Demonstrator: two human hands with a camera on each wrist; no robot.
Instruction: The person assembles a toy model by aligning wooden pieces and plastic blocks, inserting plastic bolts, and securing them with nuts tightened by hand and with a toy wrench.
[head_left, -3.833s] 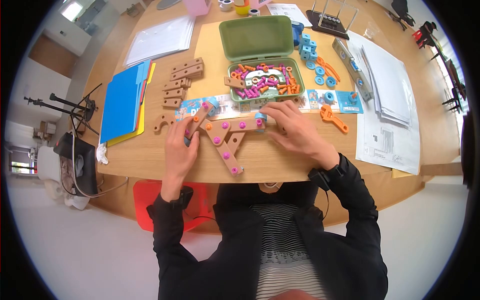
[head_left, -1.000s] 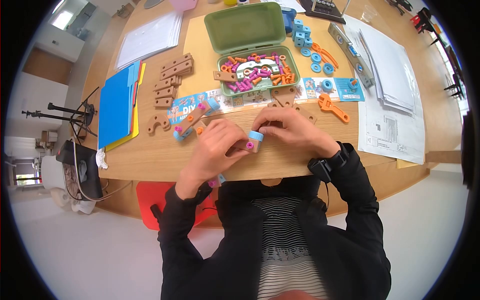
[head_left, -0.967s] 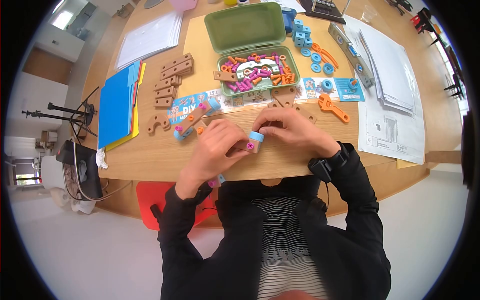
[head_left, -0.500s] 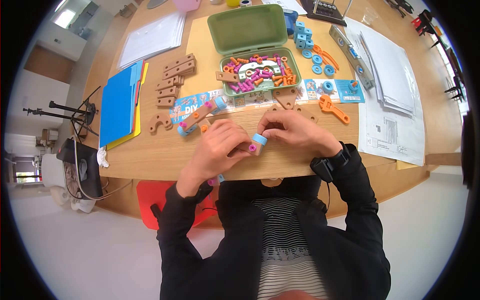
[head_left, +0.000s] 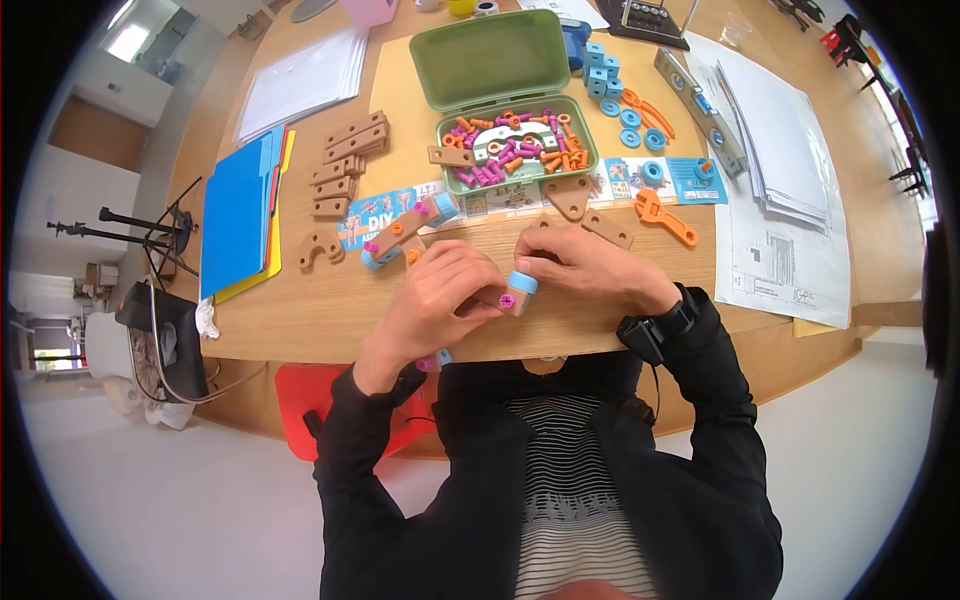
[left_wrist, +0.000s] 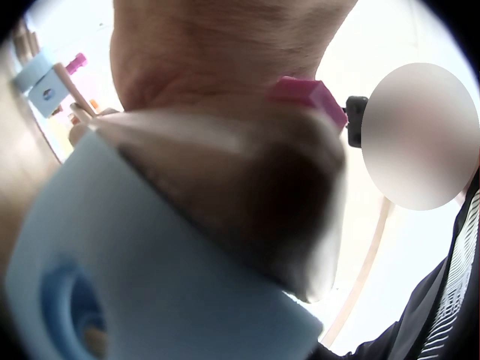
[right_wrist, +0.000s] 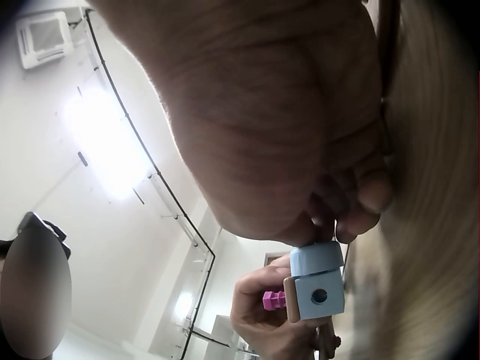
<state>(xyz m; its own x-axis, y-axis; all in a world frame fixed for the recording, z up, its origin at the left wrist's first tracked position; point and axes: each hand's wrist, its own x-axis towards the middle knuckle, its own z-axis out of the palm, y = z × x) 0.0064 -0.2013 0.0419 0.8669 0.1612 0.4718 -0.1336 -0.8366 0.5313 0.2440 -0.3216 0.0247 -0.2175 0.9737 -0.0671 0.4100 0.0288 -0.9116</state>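
Note:
My left hand (head_left: 440, 295) grips the toy assembly of wood-coloured bars and bolts, covering most of it. Past its fingertips, the bar's end shows a pink bolt (head_left: 508, 301). A blue cube (right_wrist: 321, 296) with a round hole is bolted to that end. On the cube sits a round blue nut (right_wrist: 316, 259), pinched by my right hand (head_left: 592, 268) at its fingertips. Near the left wrist, another end of the assembly (head_left: 432, 361) shows pink and blue beyond the table edge. A bolted bar (head_left: 397, 232) with blue blocks at both ends lies to the upper left.
Behind the hands, an open green case (head_left: 590, 170) holds pink and orange bolts. Loose wooden bars (head_left: 350, 150) lie left; an orange wrench (head_left: 666, 218) and blue wheels (head_left: 630, 118) lie right. A triangular plate (head_left: 567, 197) is just beyond the right hand. Blue folders (head_left: 235, 200) lie far left.
Since the oldest frame, the left hand has left the side bar and taken the assembly, pulling it nearer. The right hand has gone from beside the blue end to pinching its nut. Recently, only slight shifts.

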